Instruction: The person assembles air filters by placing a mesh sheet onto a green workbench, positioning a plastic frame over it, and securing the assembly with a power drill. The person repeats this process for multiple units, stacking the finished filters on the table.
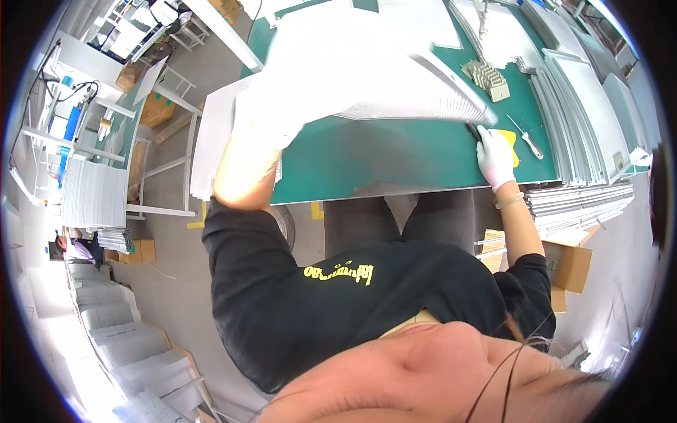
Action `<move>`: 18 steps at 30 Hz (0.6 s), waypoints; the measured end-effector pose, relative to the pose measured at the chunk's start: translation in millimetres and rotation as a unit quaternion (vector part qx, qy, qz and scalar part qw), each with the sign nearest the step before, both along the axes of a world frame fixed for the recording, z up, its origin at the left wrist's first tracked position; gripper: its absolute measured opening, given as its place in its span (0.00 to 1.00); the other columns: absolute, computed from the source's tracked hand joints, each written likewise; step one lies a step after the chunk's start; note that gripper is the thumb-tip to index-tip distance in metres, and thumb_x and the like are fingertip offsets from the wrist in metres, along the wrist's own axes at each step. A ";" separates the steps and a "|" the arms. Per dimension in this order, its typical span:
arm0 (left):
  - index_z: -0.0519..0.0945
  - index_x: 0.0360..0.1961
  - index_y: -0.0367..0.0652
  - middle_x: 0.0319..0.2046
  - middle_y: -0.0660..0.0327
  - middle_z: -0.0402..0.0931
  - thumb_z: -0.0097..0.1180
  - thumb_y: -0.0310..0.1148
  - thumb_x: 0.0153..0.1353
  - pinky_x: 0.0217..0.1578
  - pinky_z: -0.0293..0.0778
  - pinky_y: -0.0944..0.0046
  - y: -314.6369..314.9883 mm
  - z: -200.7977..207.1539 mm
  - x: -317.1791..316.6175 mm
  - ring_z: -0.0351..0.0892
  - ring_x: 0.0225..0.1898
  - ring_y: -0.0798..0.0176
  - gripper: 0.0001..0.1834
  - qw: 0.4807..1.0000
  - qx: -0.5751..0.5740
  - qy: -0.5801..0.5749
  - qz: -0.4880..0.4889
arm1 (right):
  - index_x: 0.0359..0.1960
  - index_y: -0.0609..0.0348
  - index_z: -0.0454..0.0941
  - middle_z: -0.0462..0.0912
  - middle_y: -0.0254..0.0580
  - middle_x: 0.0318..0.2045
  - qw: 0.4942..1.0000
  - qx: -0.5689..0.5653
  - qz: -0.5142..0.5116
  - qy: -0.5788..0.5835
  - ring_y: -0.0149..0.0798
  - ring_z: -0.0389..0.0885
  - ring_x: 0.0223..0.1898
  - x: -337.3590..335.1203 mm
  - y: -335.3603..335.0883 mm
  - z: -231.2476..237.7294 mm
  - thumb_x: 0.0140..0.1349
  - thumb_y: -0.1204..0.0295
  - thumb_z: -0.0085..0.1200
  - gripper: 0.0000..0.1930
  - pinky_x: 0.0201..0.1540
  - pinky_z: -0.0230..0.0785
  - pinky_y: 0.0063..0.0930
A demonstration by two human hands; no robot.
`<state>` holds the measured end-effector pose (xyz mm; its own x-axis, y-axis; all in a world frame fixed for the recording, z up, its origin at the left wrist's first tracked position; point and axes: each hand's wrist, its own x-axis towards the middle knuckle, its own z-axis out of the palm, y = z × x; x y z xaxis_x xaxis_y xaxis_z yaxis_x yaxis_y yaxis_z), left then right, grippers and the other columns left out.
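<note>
A large white sheet-like panel is tilted above the green table, washed out by glare and blurred along its right edge. My left hand, in a white glove, is against the panel's left part; its fingers merge into the brightness. On the right side of the table, my gloved right hand is closed around a dark tool, of which only a short end shows. Beside that hand is a flat yellow piece, partly covered by it. A screwdriver with a pale handle lies farther right.
On the green table, a cluster of small beige parts sits beyond my right hand. Thin panels stand stacked along the right. Below them are more stacked panels and a cardboard box. A white-framed rack stands left.
</note>
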<state>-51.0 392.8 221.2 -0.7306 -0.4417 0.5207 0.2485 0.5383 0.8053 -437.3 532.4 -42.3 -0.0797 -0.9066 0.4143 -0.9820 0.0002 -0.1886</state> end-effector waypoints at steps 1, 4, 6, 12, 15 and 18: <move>0.74 0.64 0.40 0.51 0.52 0.79 0.53 0.35 0.70 0.50 0.77 0.58 -3.2 -6.7 -28.6 0.83 0.47 0.56 0.23 0.988 -0.155 -0.012 -0.018 | 0.60 0.61 0.73 0.79 0.52 0.40 1.000 -0.002 0.000 0.008 0.53 0.80 0.41 -2.9 4.2 -4.4 0.60 0.73 0.58 0.24 0.44 0.74 0.43; 0.78 0.59 0.47 0.34 0.59 0.81 0.57 0.38 0.65 0.34 0.77 0.60 0.5 -13.6 -96.0 0.82 0.34 0.57 0.21 0.791 -0.610 -0.042 0.016 | 0.65 0.61 0.68 0.78 0.46 0.38 0.988 0.045 0.008 -0.145 0.42 0.78 0.33 2.5 13.7 3.5 0.65 0.73 0.54 0.26 0.38 0.73 0.35; 0.78 0.60 0.57 0.36 0.64 0.81 0.60 0.38 0.63 0.36 0.76 0.62 5.8 -41.7 -108.8 0.81 0.34 0.62 0.23 0.747 -0.647 -0.149 0.037 | 0.68 0.60 0.65 0.76 0.41 0.38 0.879 0.154 0.010 -0.451 0.32 0.74 0.29 6.9 30.3 42.1 0.68 0.71 0.51 0.26 0.35 0.71 0.29; 0.80 0.50 0.52 0.25 0.69 0.75 0.66 0.47 0.55 0.29 0.69 0.62 8.2 -65.6 -136.4 0.75 0.26 0.63 0.23 0.779 -0.556 -0.193 0.217 | 0.75 0.58 0.57 0.75 0.35 0.36 0.825 0.126 0.047 -0.549 0.21 0.62 0.25 8.9 105.0 160.5 0.72 0.68 0.50 0.31 0.28 0.60 0.16; 0.82 0.41 0.47 0.23 0.66 0.73 0.71 0.50 0.48 0.30 0.67 0.57 0.9 -80.9 -145.2 0.72 0.26 0.58 0.24 0.806 -0.520 -0.013 0.282 | 0.75 0.59 0.59 0.78 0.35 0.34 0.928 0.096 0.062 -0.355 0.22 0.65 0.26 2.1 116.1 219.3 0.70 0.73 0.48 0.31 0.29 0.62 0.16; 0.83 0.35 0.47 0.22 0.63 0.72 0.73 0.52 0.44 0.32 0.66 0.55 -2.2 -90.6 -154.2 0.72 0.27 0.56 0.23 0.806 -0.494 0.024 0.324 | 0.73 0.63 0.61 0.79 0.36 0.36 0.955 -0.029 0.114 -0.273 0.24 0.68 0.27 -5.7 123.7 242.1 0.69 0.76 0.47 0.30 0.33 0.66 0.17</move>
